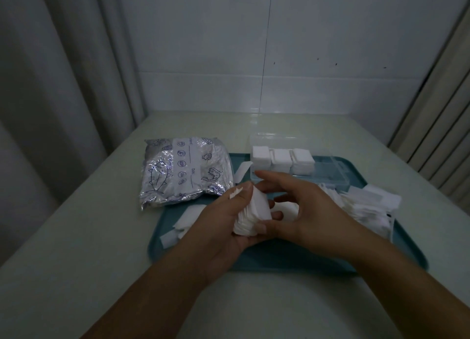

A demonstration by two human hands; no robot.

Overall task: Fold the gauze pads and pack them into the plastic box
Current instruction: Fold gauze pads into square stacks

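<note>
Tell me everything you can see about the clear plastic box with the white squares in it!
The clear plastic box is a long, see-through rectangle lying open at the back of the teal tray. Three neat stacks of folded gauze pads fill its left part, standing side by side; its right part looks empty. Its clear lid seems to stand up behind. The right hand's fingertips hover by its front left corner; touching cannot be told.

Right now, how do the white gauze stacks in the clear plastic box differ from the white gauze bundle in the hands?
The three gauze stacks sit upright and squared side by side in the clear plastic box; the gauze bundle is tilted and fanned, its layers splayed. The stacks are untouched; the bundle is gripped by the left hand, with the right hand at its edge. Both are white folded pads.
</note>
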